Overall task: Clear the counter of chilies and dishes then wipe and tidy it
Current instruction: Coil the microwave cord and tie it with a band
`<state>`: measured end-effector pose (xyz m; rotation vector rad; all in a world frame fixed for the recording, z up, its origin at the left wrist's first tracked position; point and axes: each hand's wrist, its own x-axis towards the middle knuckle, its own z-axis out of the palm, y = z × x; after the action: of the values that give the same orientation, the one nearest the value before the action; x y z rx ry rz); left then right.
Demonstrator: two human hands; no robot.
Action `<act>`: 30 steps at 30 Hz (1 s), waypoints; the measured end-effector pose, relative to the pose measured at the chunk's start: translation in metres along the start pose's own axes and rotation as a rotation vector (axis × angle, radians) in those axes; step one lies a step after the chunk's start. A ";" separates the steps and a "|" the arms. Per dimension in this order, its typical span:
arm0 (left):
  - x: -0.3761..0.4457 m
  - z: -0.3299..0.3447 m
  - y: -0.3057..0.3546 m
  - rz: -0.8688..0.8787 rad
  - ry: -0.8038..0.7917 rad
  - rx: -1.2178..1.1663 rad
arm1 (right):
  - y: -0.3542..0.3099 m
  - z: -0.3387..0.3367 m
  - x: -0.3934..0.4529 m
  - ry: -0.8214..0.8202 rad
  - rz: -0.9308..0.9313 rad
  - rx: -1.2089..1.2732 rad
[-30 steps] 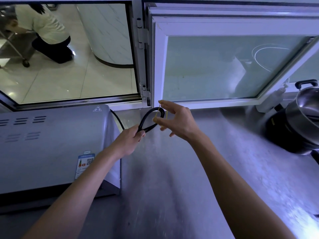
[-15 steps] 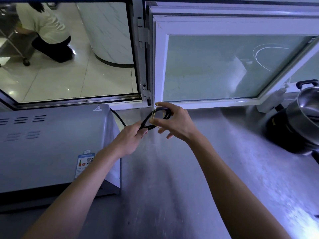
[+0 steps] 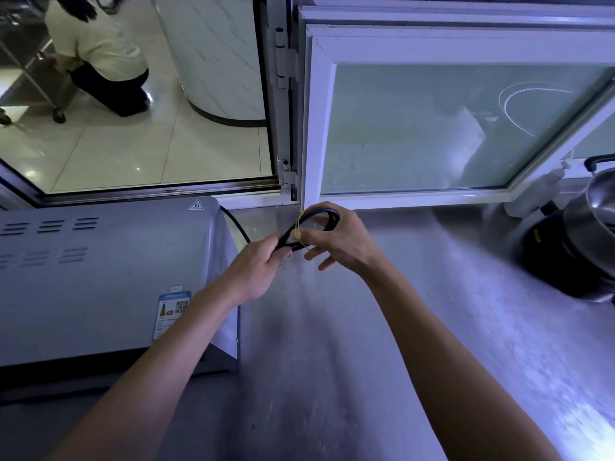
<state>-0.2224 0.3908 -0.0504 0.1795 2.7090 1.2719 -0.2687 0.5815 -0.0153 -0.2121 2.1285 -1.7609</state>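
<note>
Over the steel counter [image 3: 332, 344] both my hands work on the black power cord [image 3: 317, 211] of the grey appliance [image 3: 100, 271]. My left hand [image 3: 256, 271] grips the folded cord near its lower end. My right hand [image 3: 336, 237] pinches a thin yellow rubber band [image 3: 298, 227] that loops around the folded cord. The cord's loop sticks up between thumb and fingers, just in front of the window frame. No chilies or dishes lie on the counter stretch in view.
A steel pot on a black cooker [image 3: 575, 247] stands at the right edge, with a white bottle [image 3: 535, 194] behind it. A white-framed window pane [image 3: 449, 128] swings open over the back. Beyond the left opening a person [image 3: 96, 51] crouches on the tiled floor.
My right hand has moved the yellow band from the loop's top down around the folded cord. Both hands stayed at the same spot; the loop has flattened a little.
</note>
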 end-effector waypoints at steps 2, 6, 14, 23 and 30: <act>0.000 0.001 0.000 -0.010 -0.001 -0.015 | 0.001 0.001 0.002 -0.002 0.008 0.003; 0.001 0.003 0.001 -0.018 0.033 -0.067 | 0.000 0.002 0.007 -0.011 0.011 0.021; 0.005 0.005 0.004 -0.018 0.076 -0.241 | 0.006 0.007 0.013 -0.010 0.035 0.020; 0.007 0.007 0.001 -0.033 0.086 -0.334 | 0.011 0.007 0.014 -0.038 0.049 -0.089; 0.009 0.009 -0.013 -0.075 0.086 -0.322 | 0.012 0.011 0.008 -0.080 0.050 -0.130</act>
<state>-0.2303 0.3911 -0.0668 -0.0139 2.5029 1.7013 -0.2710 0.5712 -0.0300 -0.2568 2.1731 -1.5607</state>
